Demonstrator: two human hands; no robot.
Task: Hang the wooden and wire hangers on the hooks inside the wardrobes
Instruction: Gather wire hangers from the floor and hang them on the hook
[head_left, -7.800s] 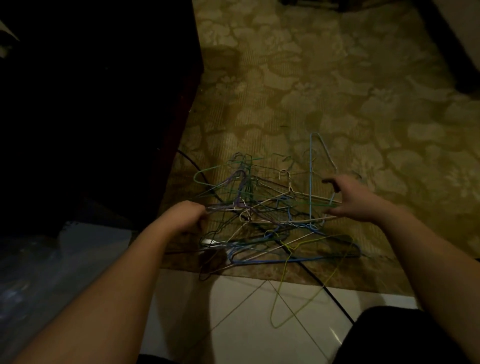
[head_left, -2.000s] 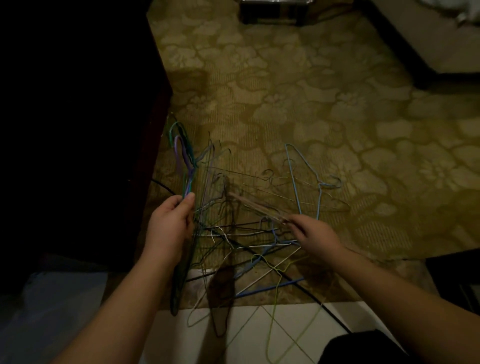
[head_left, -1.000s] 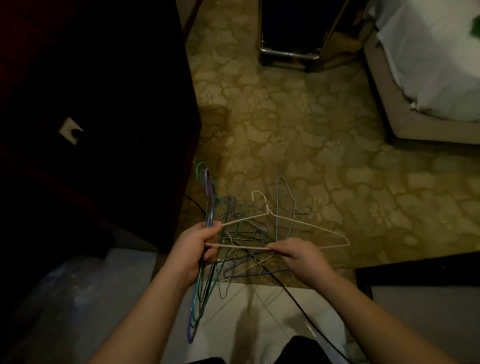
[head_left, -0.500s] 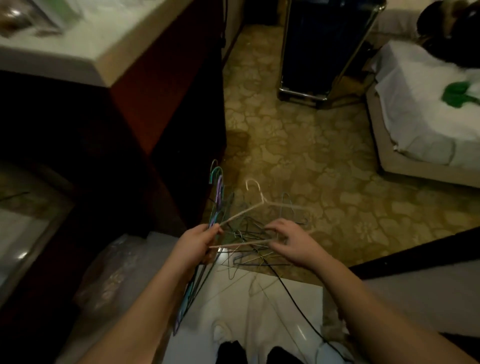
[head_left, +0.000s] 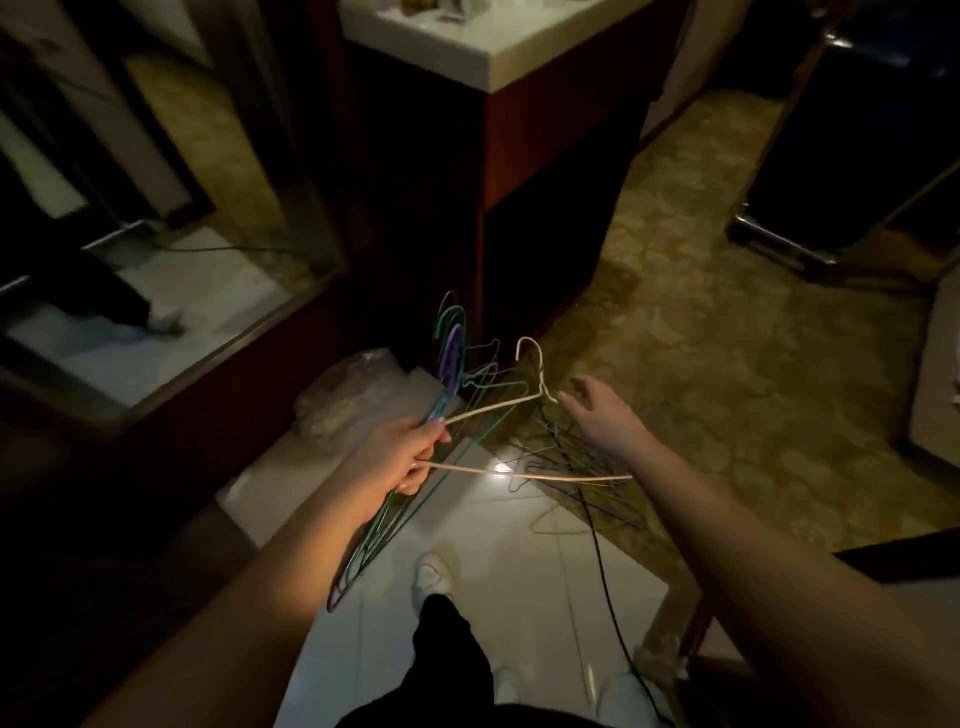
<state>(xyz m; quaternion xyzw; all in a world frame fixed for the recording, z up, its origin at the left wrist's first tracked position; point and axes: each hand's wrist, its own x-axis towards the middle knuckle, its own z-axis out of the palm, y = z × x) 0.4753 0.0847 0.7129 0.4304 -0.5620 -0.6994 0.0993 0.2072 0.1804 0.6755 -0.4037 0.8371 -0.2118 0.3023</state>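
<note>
My left hand (head_left: 402, 457) grips a bundle of wire hangers (head_left: 451, 364), green, purple and blue, with their hooks pointing up. Clasped in the same hand is a corner of a pale cream wire hanger (head_left: 519, 474) that spreads out to the right. My right hand (head_left: 602, 421) hovers beside that hanger's neck with fingers spread and holds nothing. More wire hangers (head_left: 576, 467) lie tangled on the floor below it, at the carpet's edge.
A dark wooden cabinet (head_left: 540, 140) with a white top stands straight ahead. A mirrored panel (head_left: 156, 260) is at the left. A clear plastic bag (head_left: 353, 400) lies on the white tiles. A black cable (head_left: 605, 571) crosses the floor. My legs and shoes are below.
I have stood up and the view has lifted. My right hand let go of the cream hanger and opened; my left hand now carries it with the bundle.
</note>
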